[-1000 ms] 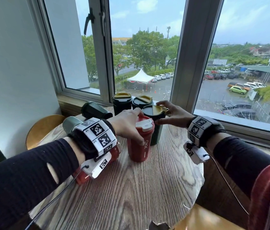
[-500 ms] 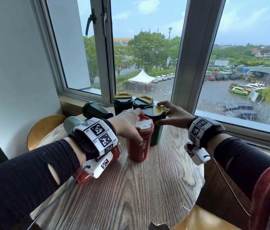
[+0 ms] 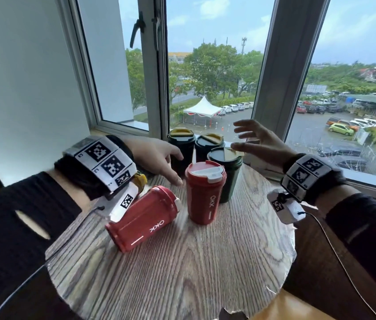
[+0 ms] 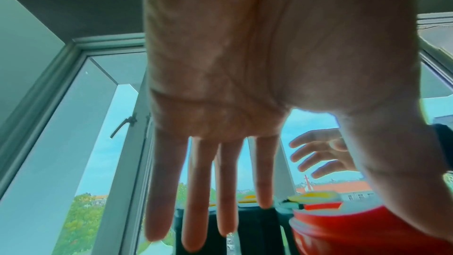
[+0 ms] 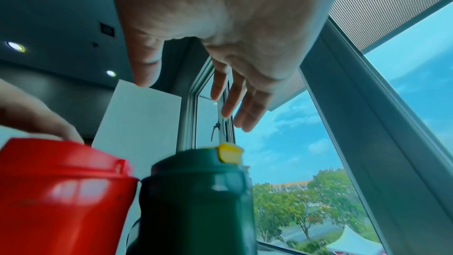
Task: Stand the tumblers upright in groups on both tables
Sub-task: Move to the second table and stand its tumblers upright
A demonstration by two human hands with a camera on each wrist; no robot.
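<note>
Both hands have let go: left hand (image 3: 157,155) and right hand (image 3: 259,144) hover spread-fingered beside the upright red tumbler (image 3: 204,192).

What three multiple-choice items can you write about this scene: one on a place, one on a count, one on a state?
1. Where is the lying red tumbler relative to the upright red tumbler?
A. On the person's left of it
B. Behind it, at the window
C. On top of it

2. How many dark green tumblers can be seen standing upright?
A. One
B. Three
C. Five

3. How is the right hand?
A. Gripping a red tumbler
B. Curled into a fist
C. Open and holding nothing

Key: 1 A, since it lies on its side to the left in the head view. 2 B, since three yellow-topped ones stand by the window. 3 C, since its fingers are spread above the green tumblers.
</note>
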